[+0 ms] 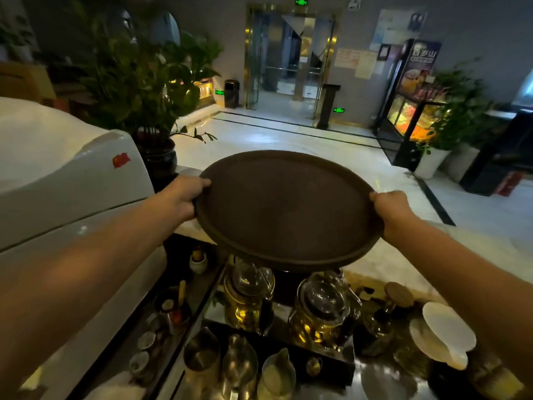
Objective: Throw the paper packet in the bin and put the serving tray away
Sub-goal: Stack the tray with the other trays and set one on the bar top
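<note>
A round dark brown serving tray (288, 209) is held level in the air above the white marble counter ledge (389, 264) and the glass teapots below it. My left hand (186, 194) grips the tray's left rim, thumb on top. My right hand (393, 210) grips the right rim the same way. The tray's surface is bare. No paper packet shows anywhere in view. A small dark bin (231, 93) stands far off by the glass doors.
Two glass teapots (323, 310) with amber liquid, metal jugs (202, 359), small cups and stacked white plates (444, 333) crowd the lower work surface. A large white machine (66, 180) stands at left, with a potted plant (144, 82) behind it. Beyond lies an open marble floor (288, 137).
</note>
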`<state>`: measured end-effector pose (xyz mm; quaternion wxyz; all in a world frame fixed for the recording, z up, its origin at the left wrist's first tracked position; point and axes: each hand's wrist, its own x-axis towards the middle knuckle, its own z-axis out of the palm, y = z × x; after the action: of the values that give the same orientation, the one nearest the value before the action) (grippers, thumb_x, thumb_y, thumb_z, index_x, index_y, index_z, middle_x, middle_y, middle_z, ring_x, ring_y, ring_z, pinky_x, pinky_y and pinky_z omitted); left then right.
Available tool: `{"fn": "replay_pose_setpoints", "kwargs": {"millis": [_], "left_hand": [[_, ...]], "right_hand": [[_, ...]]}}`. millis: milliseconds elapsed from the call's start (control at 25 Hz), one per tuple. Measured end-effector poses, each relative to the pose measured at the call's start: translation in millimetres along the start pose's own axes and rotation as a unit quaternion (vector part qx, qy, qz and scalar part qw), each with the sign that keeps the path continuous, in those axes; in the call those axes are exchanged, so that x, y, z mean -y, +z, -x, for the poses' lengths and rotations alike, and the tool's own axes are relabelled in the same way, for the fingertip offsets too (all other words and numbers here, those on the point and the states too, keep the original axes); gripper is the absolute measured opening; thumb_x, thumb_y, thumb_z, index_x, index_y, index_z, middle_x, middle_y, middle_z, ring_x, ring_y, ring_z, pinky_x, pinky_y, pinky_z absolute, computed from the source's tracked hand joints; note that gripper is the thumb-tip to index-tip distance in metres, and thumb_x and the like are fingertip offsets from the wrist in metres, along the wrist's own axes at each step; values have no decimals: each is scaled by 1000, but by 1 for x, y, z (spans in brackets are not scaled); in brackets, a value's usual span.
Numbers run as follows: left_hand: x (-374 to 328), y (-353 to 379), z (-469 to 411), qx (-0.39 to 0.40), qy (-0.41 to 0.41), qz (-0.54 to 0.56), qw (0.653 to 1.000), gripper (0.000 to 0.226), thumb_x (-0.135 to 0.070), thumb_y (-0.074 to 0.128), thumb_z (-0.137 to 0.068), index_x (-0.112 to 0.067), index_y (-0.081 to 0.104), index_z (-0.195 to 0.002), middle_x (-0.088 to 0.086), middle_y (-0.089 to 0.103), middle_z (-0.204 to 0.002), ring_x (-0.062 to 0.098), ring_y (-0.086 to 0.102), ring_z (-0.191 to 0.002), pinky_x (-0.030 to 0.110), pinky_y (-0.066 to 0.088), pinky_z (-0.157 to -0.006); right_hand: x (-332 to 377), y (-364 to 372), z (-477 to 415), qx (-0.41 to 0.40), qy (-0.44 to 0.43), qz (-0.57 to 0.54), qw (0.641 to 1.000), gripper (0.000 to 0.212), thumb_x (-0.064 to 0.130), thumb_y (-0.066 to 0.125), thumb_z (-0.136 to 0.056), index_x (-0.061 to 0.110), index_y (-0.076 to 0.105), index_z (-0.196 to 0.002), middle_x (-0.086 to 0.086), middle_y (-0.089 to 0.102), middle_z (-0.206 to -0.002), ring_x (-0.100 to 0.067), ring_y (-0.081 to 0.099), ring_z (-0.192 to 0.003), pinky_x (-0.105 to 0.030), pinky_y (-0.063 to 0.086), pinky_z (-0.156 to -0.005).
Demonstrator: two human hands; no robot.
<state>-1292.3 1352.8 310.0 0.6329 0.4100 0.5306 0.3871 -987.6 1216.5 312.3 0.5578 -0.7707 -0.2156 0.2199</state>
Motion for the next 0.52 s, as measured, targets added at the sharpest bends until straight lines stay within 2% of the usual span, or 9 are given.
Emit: {"fn": "replay_pose_setpoints", "kwargs": {"millis": [80, 120, 240, 520], "left_hand": [[-8, 4, -38, 17, -15, -13, 1000, 36, -12, 38, -103, 1, 47, -136, 18, 54, -140, 33, 54, -124, 44, 40, -107], [-12, 6, -54, 20, -19, -22, 999, 36, -11, 40, -102, 1, 47, -136, 18, 54, -140, 34, 52, -127, 45, 38, -110], [-22, 4, -107, 15, -19, -25, 999, 39, -6, 49, -97, 0, 48, -136, 18, 56, -138, 34, 54, -125, 47, 41, -108], [-8, -8, -222, -9, -15, -67, 998, 39, -5, 50, -95, -1, 49, -134, 20, 58, -134, 37, 57, -119, 49, 46, -102]], "right_hand": [[3, 23, -19, -9, 7, 26, 1000, 28, 15, 45, -99, 2, 43, -125, -14, 48, -105, -28, 51, -90, -38, 43, -73], [5, 33, -27, -10, 18, 28, 999, 28, 17, 48, -99, 3, 44, -123, -13, 48, -104, -28, 51, -90, -38, 44, -73], [10, 64, -56, -10, 35, 38, 999, 31, 20, 57, -95, 2, 49, -119, -14, 51, -103, -29, 52, -90, -38, 45, -75], [6, 144, -127, -10, 26, 55, 998, 24, 9, 53, -95, -1, 50, -117, -17, 52, -104, -30, 54, -90, -37, 46, -75]]}}
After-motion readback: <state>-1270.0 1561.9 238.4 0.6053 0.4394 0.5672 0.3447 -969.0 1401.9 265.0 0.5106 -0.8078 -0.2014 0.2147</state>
